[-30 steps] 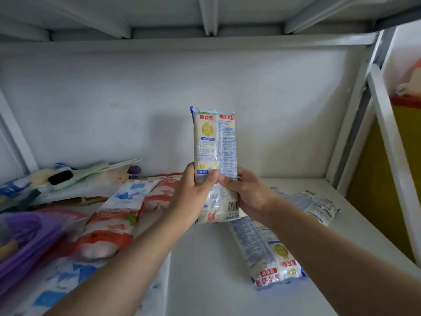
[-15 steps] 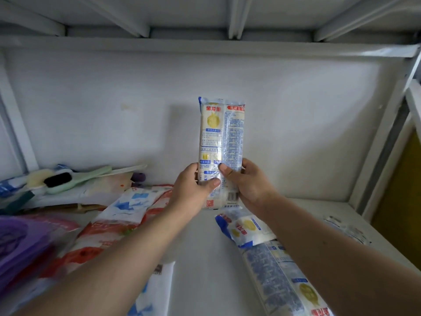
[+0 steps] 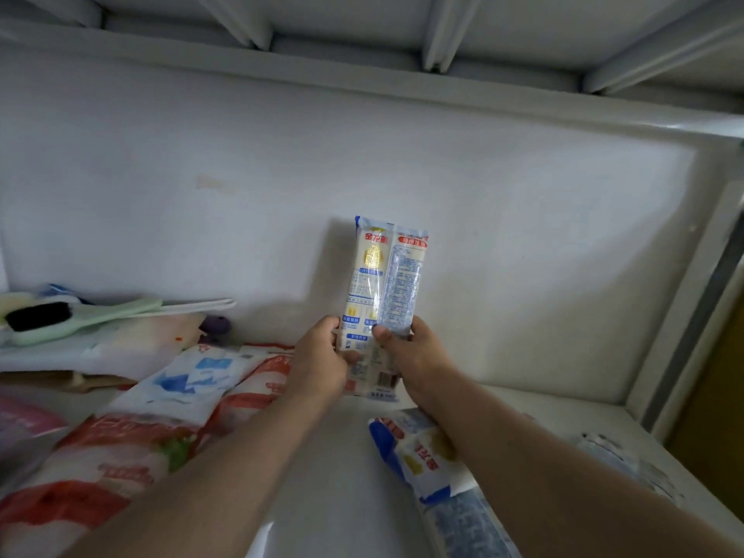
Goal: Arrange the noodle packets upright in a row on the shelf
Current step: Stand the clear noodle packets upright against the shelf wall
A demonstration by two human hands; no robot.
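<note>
White shelf (image 3: pixel 346 477); hands grip glossy upright packet (image 3: pixel 384 292).

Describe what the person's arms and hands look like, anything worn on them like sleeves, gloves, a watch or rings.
Both arms are bare as far as the picture shows, with no sleeve in view. The left hand and the right hand wear no gloves. No watch, bracelet or ring shows on either wrist or on the fingers that can be seen.
</note>
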